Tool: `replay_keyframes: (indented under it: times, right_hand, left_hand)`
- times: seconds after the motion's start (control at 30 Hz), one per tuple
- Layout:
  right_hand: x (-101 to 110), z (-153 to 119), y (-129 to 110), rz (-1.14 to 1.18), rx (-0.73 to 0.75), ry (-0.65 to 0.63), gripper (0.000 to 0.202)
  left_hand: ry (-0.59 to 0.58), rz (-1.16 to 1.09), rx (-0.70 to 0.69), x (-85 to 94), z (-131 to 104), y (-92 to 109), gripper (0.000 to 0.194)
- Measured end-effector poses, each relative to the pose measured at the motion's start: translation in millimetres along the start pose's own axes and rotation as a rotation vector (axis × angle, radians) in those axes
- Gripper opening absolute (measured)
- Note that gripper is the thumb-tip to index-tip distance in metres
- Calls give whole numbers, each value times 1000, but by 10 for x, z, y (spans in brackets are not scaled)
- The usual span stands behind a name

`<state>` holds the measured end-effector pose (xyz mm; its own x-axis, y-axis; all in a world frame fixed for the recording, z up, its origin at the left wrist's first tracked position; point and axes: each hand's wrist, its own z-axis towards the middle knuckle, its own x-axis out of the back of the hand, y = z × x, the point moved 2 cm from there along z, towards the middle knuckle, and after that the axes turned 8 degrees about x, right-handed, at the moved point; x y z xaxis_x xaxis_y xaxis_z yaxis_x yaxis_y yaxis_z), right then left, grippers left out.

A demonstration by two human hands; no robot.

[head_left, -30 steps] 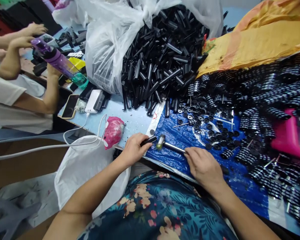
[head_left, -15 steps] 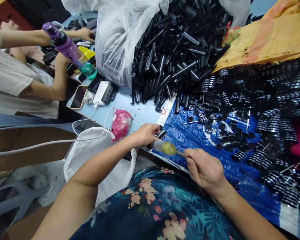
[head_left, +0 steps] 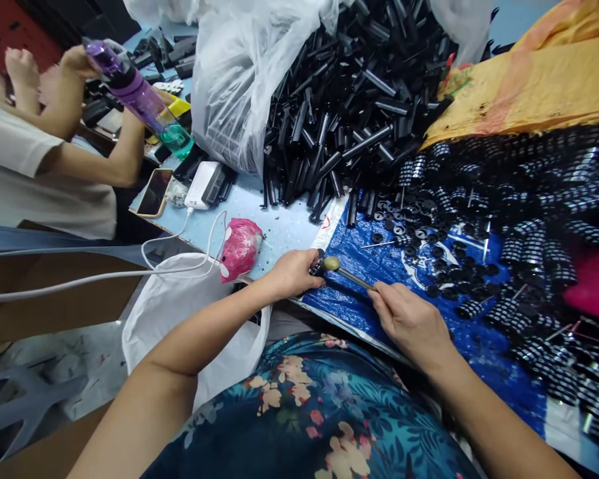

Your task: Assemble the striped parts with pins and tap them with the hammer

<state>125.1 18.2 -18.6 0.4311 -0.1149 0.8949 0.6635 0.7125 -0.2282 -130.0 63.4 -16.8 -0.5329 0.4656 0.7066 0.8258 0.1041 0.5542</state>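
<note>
My left hand [head_left: 299, 271] is at the table's front edge, its fingers closed round a small black ridged part [head_left: 317, 265]. In my right hand [head_left: 412, 318] is the thin metal shaft of a tool with a rounded yellowish head [head_left: 331, 263]. That head sits against or right beside the black part at my left fingertips. Both hands are over the near left corner of a blue plastic sheet [head_left: 354, 266]. Small black discs [head_left: 424, 213] and a thin metal rod [head_left: 378, 245] lie on the sheet beyond them.
Black tubes [head_left: 339, 120] are heaped behind, beside a clear plastic bag [head_left: 229, 86]. Black ridged parts [head_left: 534, 253] pile up at right below a yellow sack [head_left: 534, 80]. A pink bundle [head_left: 240, 247], charger [head_left: 204, 186], phone [head_left: 156, 193] and bottle [head_left: 140, 100] stand left, near another person's arms.
The tool head, blurred before, is now sharp and closer to my left fingertips. Dark tubes near my left hand no longer show. The other person's hand has moved back to the bottle's top.
</note>
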Motion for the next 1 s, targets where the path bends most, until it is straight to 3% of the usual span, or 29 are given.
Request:
replay_keyframes:
  times: [0.07,0.13,0.23,0.3,0.33,0.4,0.43,0.5,0.6,0.67,0.73,0.8,0.87,0.93,1.0]
  right_hand:
    - [-3,-50,33,-10,-18,-24,18]
    - [22,-172,70,10,-12,35,19]
    - [73,-422,156,-65,23,70,17]
    - [103,-527,215,-96,25,46,16]
    - [111,-529,230,-78,18,38,17]
    - [96,-397,208,24,6,53,21]
    - [63,-261,166,89,9,71,23]
    - [-62,123,33,212,41,83,28]
    - [-341,775,-193,203,123,-88,31]
    - [-475,1064,-260,129,159,-256,21]
    - [-477,1140,-204,103,160,-291,17]
    - [-344,1017,-22,124,108,-170,18]
    - [-134,763,228,103,3,-2,21]
    - [74,474,443,-2,-119,78,21]
    - [218,228,571,-96,-186,40,20]
  left_hand:
    - [26,21,1,-23,-26,40,20]
    - [46,36,6,-15,-87,54,20]
    - [69,84,5,132,-313,-38,16]
    - [-17,144,-27,299,-535,-182,14]
    - [-125,170,-56,380,-647,-265,15]
    - [-363,183,-65,510,-828,-417,24]
    - [-415,175,-57,556,-879,-462,30]
    - [-413,113,-61,575,-889,-453,38]
    - [-282,-81,-121,442,-719,-268,38]
    - [-84,-188,-111,343,-528,-159,34]
    - [175,-202,-69,309,-315,-115,29]
    - [389,-139,-33,350,-96,-105,25]
    - [523,-34,-13,445,139,-78,26]
    - [598,100,26,551,399,-4,31]
    - [609,229,110,627,667,105,34]
